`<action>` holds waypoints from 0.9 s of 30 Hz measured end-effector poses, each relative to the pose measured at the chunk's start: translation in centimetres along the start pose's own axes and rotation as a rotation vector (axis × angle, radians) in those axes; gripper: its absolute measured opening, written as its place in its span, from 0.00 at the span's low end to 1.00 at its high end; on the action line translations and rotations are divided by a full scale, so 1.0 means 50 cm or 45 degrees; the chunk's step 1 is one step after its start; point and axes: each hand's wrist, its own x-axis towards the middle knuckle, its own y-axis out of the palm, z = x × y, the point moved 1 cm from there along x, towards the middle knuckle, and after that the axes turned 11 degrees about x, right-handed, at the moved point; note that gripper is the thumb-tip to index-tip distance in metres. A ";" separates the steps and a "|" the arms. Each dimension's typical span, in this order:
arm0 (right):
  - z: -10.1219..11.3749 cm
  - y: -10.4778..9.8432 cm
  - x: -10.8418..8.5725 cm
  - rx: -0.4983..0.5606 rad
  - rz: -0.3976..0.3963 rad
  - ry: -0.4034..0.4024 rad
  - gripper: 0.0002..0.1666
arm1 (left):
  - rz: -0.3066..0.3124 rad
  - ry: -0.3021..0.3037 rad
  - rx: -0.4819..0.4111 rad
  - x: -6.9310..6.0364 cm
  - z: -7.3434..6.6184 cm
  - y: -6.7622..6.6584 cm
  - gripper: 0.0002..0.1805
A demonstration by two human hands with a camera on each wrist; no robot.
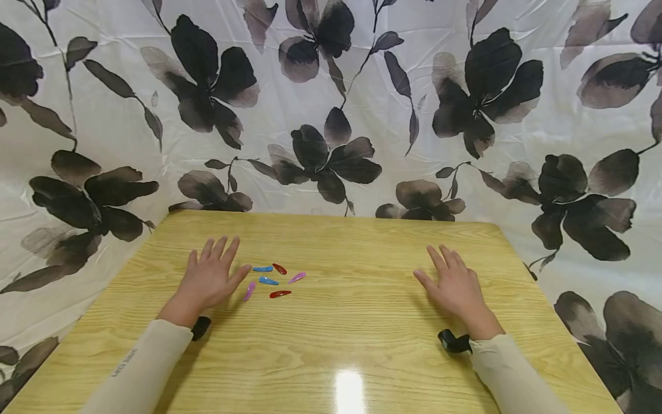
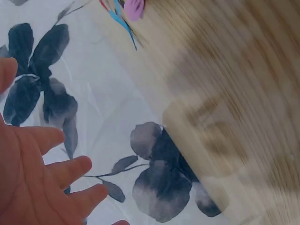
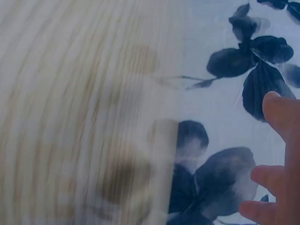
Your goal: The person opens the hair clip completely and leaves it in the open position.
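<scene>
Several snap hair clips lie loosely grouped on the wooden table (image 1: 362,322), left of its middle. Two are blue (image 1: 268,281), two red (image 1: 280,294) and two pink (image 1: 297,278). My left hand (image 1: 209,279) is just left of them, fingers spread and nothing held; its thumb tip comes close to a blue clip (image 1: 262,269). In the left wrist view, a pink clip (image 2: 134,7) and a blue clip (image 2: 121,19) show at the top edge. Farther right, my right hand (image 1: 457,287) extends over the table with straight fingers, holding nothing.
A white cloth (image 1: 393,126) with dark flowers hangs behind the table and along its sides. Each wrist wears a black camera, the left one (image 1: 200,328) and the right one (image 1: 454,341). Light glares on the tabletop near the front.
</scene>
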 end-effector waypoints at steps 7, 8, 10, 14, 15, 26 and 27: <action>0.034 0.017 0.016 0.058 0.005 -0.022 0.46 | -0.017 0.012 0.003 0.003 -0.017 0.002 0.40; 0.038 0.019 0.019 0.065 0.004 -0.025 0.46 | -0.018 0.015 0.008 0.004 -0.019 0.002 0.39; 0.046 0.023 0.023 0.078 0.002 -0.030 0.46 | -0.023 0.021 0.016 0.005 -0.024 0.002 0.39; 0.060 0.030 0.028 0.090 -0.006 -0.047 0.45 | -0.029 0.032 0.023 0.006 -0.032 0.001 0.37; 0.064 0.030 0.029 0.093 -0.010 -0.052 0.44 | -0.031 0.035 0.022 0.006 -0.033 0.000 0.37; 0.090 0.046 0.039 0.173 -0.034 -0.100 0.40 | -0.040 0.060 -0.030 0.001 -0.049 -0.003 0.35; 0.094 0.049 0.041 0.183 -0.039 -0.101 0.39 | -0.046 0.061 -0.036 0.001 -0.050 -0.003 0.35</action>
